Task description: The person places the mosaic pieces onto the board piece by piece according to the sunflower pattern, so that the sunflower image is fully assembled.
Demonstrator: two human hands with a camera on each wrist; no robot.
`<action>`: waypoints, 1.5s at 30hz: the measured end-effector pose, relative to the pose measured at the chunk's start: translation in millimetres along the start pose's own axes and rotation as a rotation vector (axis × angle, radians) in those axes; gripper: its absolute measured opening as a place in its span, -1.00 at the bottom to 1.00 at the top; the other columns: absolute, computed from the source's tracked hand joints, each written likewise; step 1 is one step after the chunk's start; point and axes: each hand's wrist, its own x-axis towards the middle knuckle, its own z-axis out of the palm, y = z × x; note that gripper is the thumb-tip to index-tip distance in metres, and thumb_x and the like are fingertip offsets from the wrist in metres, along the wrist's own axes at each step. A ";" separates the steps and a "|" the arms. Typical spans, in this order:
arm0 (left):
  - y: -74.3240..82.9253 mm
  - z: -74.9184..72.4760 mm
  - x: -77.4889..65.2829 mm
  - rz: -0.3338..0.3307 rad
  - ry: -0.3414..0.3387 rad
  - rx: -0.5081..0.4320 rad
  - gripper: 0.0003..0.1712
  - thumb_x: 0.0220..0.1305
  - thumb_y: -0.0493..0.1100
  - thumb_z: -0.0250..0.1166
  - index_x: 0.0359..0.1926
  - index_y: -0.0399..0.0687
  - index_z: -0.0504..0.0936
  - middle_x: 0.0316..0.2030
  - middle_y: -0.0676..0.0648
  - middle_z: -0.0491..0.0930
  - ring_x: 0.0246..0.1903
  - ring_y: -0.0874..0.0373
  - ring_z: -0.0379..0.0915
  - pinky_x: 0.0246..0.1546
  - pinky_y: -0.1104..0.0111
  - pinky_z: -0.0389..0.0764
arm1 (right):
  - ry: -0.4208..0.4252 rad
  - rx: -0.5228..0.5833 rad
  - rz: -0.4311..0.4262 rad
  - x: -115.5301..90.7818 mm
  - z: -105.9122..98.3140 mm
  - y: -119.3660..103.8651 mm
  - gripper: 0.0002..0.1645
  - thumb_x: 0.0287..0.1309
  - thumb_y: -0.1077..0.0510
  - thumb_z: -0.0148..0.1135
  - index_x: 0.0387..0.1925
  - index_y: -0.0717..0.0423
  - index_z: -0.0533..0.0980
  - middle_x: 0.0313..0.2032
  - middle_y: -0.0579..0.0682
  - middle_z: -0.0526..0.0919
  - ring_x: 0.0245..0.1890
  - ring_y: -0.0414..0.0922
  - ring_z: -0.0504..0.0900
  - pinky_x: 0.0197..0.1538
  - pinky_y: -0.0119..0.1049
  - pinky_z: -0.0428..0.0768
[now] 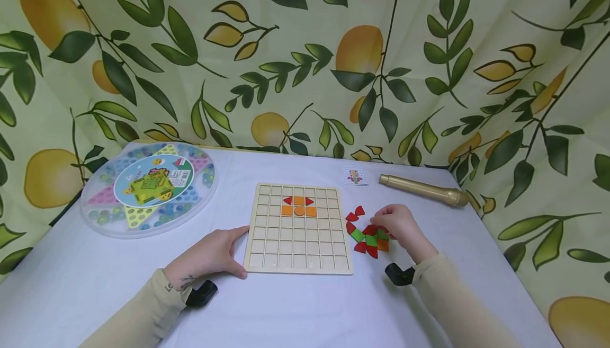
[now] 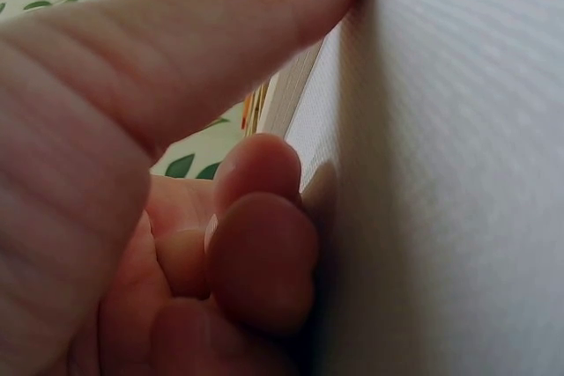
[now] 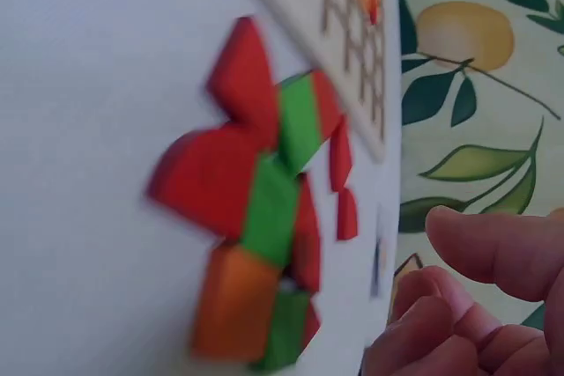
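A square wooden grid board [image 1: 329, 239] lies mid-table. Near its upper middle, several orange pieces [image 1: 298, 200] and two red pieces [image 1: 309, 201] sit in its cells; one orange piece is round. At the board's left edge rests my left hand [image 1: 209, 252], index finger and thumb spread along it; in the left wrist view its other fingers [image 2: 263, 261] are curled. My right hand [image 1: 397, 226] is over the right side of a pile of red, green [image 3: 270, 210] and orange pieces. Its thumb [image 3: 493, 248] stands apart from loosely bent fingers, with nothing visible between them.
A small pattern card [image 1: 355, 176] lies beyond the board. Right of it is a gold stick-like tube [image 1: 423, 189]. At the left stands a round, clear-lidded game case [image 1: 90, 215] with marbles and a star layout. A leaf-print curtain [image 1: 305, 88] hangs behind the table.
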 end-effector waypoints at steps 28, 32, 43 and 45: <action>-1.8 0.3 -0.1 0.001 0.008 0.007 0.22 -0.55 -0.11 0.63 0.31 -0.15 0.29 -0.71 -0.04 0.38 -0.71 0.16 0.24 -0.63 0.37 0.27 | -0.068 -0.166 -0.066 -8.7 -4.7 34.0 -0.76 -0.08 0.24 0.32 -0.51 0.18 0.38 -0.51 0.04 0.45 -0.52 -0.10 0.38 -0.48 -0.34 0.38; -1.7 0.1 -0.2 0.006 0.007 0.008 0.22 -0.54 -0.11 0.63 0.31 -0.16 0.28 -0.71 -0.04 0.38 -0.71 0.16 0.25 -0.63 0.37 0.28 | -0.099 0.024 -0.065 -9.2 -1.1 9.0 -0.80 0.08 0.22 0.23 -0.32 0.24 0.39 -0.38 0.11 0.55 -0.49 -0.10 0.51 -0.41 -0.36 0.53; 0.5 0.2 -1.3 0.008 0.003 0.010 0.23 -0.55 -0.10 0.63 0.31 -0.14 0.28 -0.72 -0.04 0.38 -0.72 0.16 0.24 -0.64 0.37 0.26 | -0.224 0.189 -0.083 -5.4 82.0 -53.9 -0.78 0.00 0.19 0.35 -0.34 0.21 0.50 -0.42 0.09 0.63 -0.64 -0.17 0.58 -0.45 -0.40 0.57; 0.8 0.0 -1.6 0.013 0.002 0.012 0.23 -0.54 -0.11 0.63 0.31 -0.15 0.28 -0.72 -0.04 0.38 -0.72 0.16 0.25 -0.64 0.37 0.27 | -0.229 0.176 -0.082 -3.8 92.3 -59.8 -0.79 -0.01 0.18 0.36 -0.37 0.20 0.51 -0.43 0.08 0.63 -0.66 -0.17 0.58 -0.48 -0.42 0.56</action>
